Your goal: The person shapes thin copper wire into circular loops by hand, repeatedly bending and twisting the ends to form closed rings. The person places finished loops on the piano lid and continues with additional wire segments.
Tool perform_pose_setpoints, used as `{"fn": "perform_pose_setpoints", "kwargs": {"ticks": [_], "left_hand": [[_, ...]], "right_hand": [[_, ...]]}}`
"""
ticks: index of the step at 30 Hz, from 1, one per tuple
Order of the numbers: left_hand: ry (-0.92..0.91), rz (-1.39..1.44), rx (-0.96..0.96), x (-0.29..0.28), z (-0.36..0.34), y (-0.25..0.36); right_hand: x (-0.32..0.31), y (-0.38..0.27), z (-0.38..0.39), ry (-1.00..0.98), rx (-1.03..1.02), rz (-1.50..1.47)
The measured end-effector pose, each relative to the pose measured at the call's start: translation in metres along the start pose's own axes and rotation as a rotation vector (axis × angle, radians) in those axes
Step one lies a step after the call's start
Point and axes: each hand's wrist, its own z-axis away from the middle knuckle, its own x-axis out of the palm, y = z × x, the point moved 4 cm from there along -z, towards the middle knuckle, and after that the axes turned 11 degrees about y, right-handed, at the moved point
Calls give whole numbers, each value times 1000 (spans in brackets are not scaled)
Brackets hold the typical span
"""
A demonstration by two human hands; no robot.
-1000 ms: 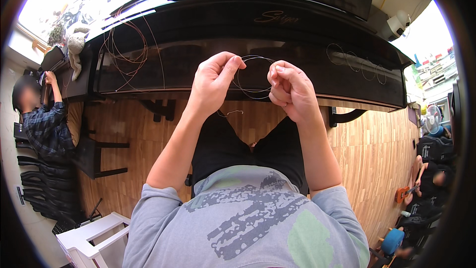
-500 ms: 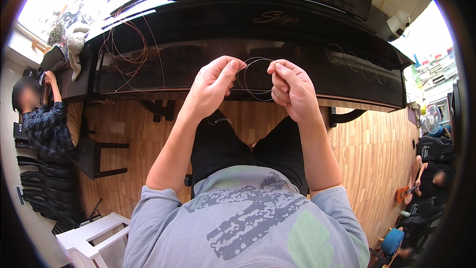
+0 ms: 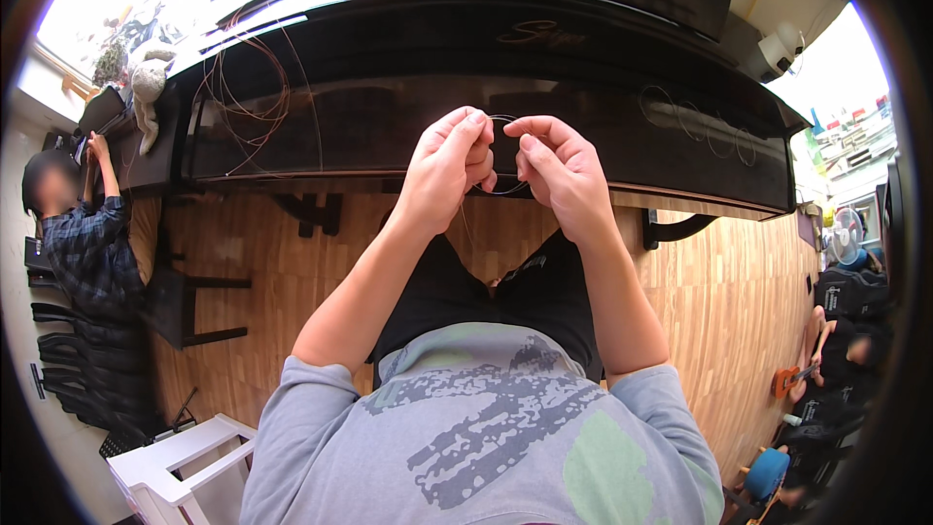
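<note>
Close together in front of the black upright piano [image 3: 428, 39], my two hands are on a thin, coiled silvery wire [image 3: 504, 191]. My left hand [image 3: 447, 160] has its fingers closed on the coil, thumb and index pinched near the top. My right hand [image 3: 564, 175] is curled around the coil's other side, index finger bent over toward the left. Much of the coil is hidden behind my fingers, and a thin strand hangs below them. Loose copper-coloured coils [image 3: 274, 112] lie on the piano at left; fine silvery loops [image 3: 719, 136] lie at right.
A seated person in a plaid shirt [image 3: 83, 243] works at the far left, beside a plush toy [image 3: 148, 87] and dark chair. At right, another person holds an orange ukulele [image 3: 787, 379]. A white stool [image 3: 175, 457] stands at lower left; the wooden floor [image 3: 709, 331] shows below.
My left hand has moved rightward and my right slightly left, bringing them nearer each other. The loop that showed between them is now smaller to view, mostly behind my fingers.
</note>
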Motion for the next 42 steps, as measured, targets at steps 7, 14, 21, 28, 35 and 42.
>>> {"fn": "perform_pose_setpoints", "kwargs": {"ticks": [7,14,21,28,35,42], "left_hand": [[51,189,-121,4,3,0],[87,170,-112,3,3,-1],[-30,119,-133,4,4,5],[-51,112,-201,4,5,1],[24,73,-162,2,5,3],[45,94,-167,-2,8,9]], "right_hand": [[-2,10,0,-156,235,-429],[0,10,0,-176,296,-499],[-4,15,-1,-227,358,-568],[-3,17,-2,-191,324,-443],[-8,16,-6,-96,231,-251],[-11,-3,-5,-47,-9,65]]}}
